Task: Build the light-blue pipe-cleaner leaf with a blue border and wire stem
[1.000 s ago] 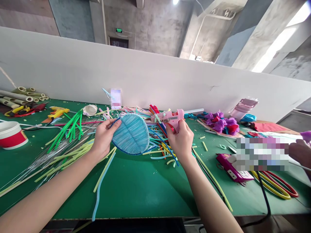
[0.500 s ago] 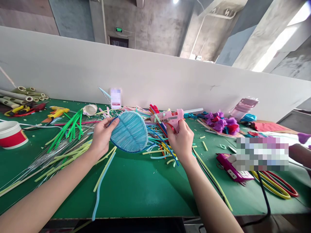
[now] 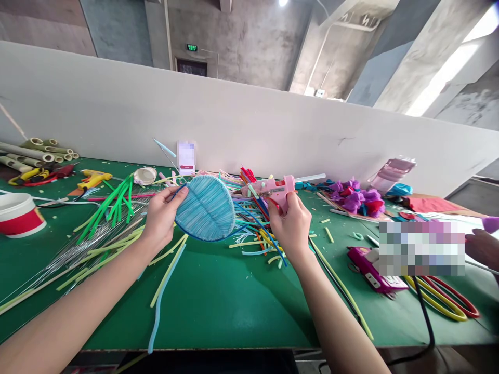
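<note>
My left hand [image 3: 160, 217] pinches the left edge of a blue, leaf-shaped piece [image 3: 206, 209] with a ridge down its middle and a darker rim. A thin stem with a light blue tip [image 3: 164, 147] rises behind that hand, seemingly joined to the piece. Wrapped round the handle of a pink glue gun [image 3: 278, 191] is my right hand [image 3: 291, 224]. The gun's nozzle points left at the leaf piece, with a small gap between them. Both are held above the table. Behind them lies a heap of coloured pipe cleaners [image 3: 253, 228], partly hidden.
On the green table [image 3: 234, 306], green strips [image 3: 117, 208] and wires lie left, near a yellow glue gun [image 3: 93, 179] and a paper cup [image 3: 19, 215]. Purple flowers [image 3: 351, 196] and a magenta box [image 3: 374, 270] are right. Another person's hand [image 3: 481, 246] shows at the right edge.
The leaf piece and my left hand have shifted slightly left and up, and its stem has tilted. My right hand with the glue gun stays nearly still.
</note>
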A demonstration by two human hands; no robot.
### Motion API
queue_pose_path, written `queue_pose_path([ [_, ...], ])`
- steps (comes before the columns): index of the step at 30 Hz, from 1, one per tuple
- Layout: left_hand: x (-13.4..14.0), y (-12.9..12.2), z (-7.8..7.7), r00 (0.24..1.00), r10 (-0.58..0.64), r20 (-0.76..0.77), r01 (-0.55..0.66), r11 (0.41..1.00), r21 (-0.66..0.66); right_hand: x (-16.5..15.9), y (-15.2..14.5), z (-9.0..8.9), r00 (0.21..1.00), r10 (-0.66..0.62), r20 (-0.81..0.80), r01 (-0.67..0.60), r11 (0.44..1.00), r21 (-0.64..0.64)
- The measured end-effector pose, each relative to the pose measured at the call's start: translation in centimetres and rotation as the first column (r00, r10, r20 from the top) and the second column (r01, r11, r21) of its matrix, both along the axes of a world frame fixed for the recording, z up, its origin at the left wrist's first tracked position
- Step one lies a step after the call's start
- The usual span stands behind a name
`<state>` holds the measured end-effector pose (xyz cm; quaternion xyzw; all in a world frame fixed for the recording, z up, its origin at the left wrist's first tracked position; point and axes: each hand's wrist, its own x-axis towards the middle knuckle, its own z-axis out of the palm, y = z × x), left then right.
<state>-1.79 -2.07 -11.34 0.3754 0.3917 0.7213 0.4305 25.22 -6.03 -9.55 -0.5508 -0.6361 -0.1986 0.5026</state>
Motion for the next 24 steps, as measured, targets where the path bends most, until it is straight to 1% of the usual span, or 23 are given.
queue_pose_path([
  [8, -0.04, 0.21, 0.33, 0.999, 0.025, 0.027, -0.024, 1.000, -0.006, 0.10, 0.02, -0.11, 1.000, 0.005, 0.004, -0.005, 1.000, -0.016],
  [16, -0.47, 0.66, -0.10, 1.000, 0.026, 0.015, -0.026, 1.000, 0.002, 0.07, 0.00, -0.04, 1.000, 0.003, 0.011, -0.003, 1.000, -0.002],
  [20, -0.50, 0.62, 0.20, 0.999, 0.052, 0.005, -0.052, 0.999, 0.005, 0.06, -0.02, 0.00, 1.000, 0.003, 0.018, -0.003, 1.000, -0.003],
  [24, -0.42, 0.55, 0.47, 0.997, 0.065, 0.030, -0.066, 0.998, 0.008, -0.01, -0.14, 0.13, 1.000, 0.012, 0.020, -0.012, 1.000, 0.004],
])
